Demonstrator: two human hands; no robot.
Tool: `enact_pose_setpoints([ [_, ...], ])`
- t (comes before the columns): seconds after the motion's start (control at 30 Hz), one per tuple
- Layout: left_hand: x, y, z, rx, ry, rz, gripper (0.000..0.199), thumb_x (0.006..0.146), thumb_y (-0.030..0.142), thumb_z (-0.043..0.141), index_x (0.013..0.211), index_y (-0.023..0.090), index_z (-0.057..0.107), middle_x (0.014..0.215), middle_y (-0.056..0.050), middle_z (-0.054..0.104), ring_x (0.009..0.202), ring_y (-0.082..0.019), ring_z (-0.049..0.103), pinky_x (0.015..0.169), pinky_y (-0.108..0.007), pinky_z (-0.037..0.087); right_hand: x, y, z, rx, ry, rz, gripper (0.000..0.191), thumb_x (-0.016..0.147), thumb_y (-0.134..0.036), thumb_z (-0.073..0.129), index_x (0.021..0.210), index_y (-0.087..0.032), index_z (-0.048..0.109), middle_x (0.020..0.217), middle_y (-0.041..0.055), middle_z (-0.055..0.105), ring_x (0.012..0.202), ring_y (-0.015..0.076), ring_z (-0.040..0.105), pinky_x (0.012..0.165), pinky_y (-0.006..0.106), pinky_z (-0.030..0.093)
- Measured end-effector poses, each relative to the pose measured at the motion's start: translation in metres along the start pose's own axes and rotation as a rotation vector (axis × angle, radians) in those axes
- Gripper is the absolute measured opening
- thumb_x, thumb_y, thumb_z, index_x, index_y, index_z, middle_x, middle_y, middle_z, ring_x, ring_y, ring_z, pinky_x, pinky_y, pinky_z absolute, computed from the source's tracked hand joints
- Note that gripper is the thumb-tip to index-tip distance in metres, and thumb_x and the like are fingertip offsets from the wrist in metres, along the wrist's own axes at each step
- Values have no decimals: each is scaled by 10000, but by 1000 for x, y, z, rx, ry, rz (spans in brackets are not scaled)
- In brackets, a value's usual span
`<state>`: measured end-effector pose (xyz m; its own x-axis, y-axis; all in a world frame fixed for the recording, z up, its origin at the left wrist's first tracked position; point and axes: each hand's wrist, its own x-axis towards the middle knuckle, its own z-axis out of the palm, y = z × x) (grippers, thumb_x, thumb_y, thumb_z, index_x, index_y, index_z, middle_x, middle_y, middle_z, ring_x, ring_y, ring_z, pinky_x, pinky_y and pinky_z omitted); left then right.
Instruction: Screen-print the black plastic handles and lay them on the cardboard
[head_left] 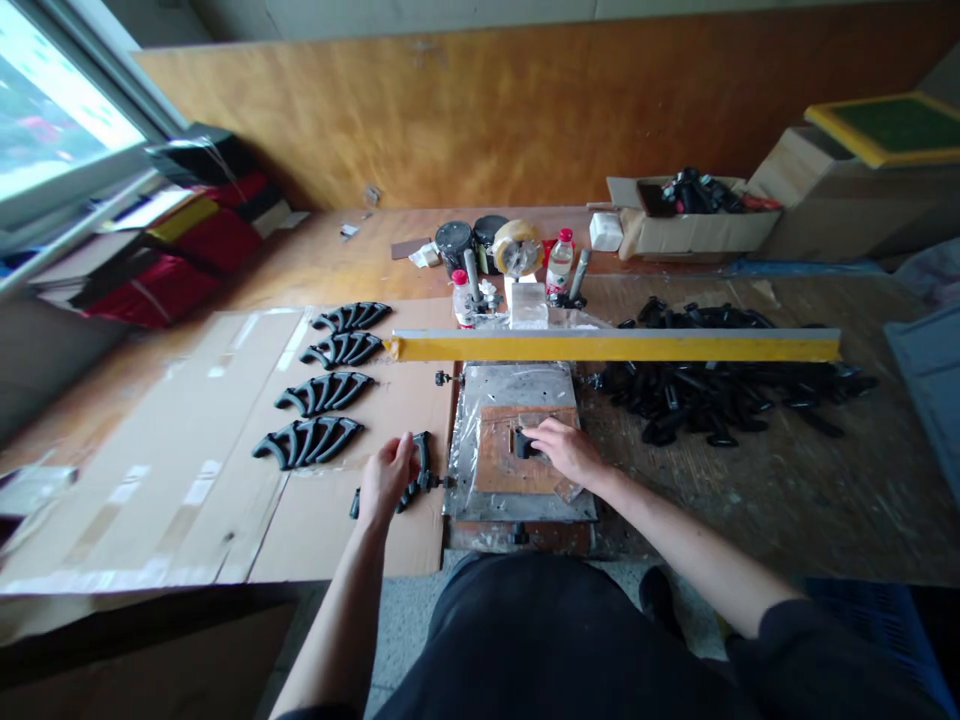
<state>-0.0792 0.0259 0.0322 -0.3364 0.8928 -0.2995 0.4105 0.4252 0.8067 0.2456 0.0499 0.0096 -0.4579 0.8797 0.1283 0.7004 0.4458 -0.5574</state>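
Observation:
My left hand (386, 475) is over the cardboard, fingers pinched together at a black curved handle (424, 455); more black handles lie partly hidden beneath and behind this hand. My right hand (566, 450) reaches over the metal plate (469, 410) of a small bench fixture. Its fingertips are closed on a black plastic piece (523, 443), which sits on the brown board (495, 475) on top of the plate. To the left, similar black handles (311, 443) lie nested in several fan-shaped rows on the cardboard (202, 440).
A long yellow-and-grey bar (615, 347) crosses above the fixture. A heap of black handles (690, 395) lies to the right. Behind stand bottles (559, 262), dark jars (454, 245) and a tape roll (517, 248). An open carton (705, 232) sits at back right, red-and-black bundles (180, 270) at left.

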Motion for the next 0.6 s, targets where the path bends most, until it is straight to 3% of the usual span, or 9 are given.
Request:
enact_pose_setpoints([
  [0.13,-1,77,14,-173,-10,197,418,827,577,525,846,173,632,550,-3,602,466,-115,522,470,-202,409,10,-8,8,-321,-16,-107,318,949,-210,468,1180,-303,666,915,58,611,916,204,548,762,292,431],
  [0.3,-13,149,17,-412,-39,434,402,870,537,510,882,156,637,542,0,604,447,-91,505,473,-188,415,3,2,6,-348,-39,-193,361,955,-177,439,1228,-296,643,912,59,623,912,202,504,806,303,420],
  [0.43,-21,178,21,-550,-115,501,450,900,543,442,878,139,639,562,-11,622,457,-96,522,476,-198,430,4,-1,9,-372,5,-157,337,950,-191,443,1183,-279,670,965,77,630,948,221,501,839,343,414],
  [0.53,-24,184,24,-590,-138,500,487,904,557,428,994,127,639,580,-12,628,474,-105,535,483,-208,442,9,-9,11,-341,30,-124,297,944,-201,457,1117,-234,697,998,91,648,1008,236,516,893,379,411],
  [0.6,-26,182,26,-584,-127,493,519,905,571,420,1012,115,643,574,-16,620,480,-113,543,485,-217,449,13,-13,13,-286,51,-140,306,941,-231,488,1198,-207,652,1150,107,639,1135,247,499,973,407,391],
])
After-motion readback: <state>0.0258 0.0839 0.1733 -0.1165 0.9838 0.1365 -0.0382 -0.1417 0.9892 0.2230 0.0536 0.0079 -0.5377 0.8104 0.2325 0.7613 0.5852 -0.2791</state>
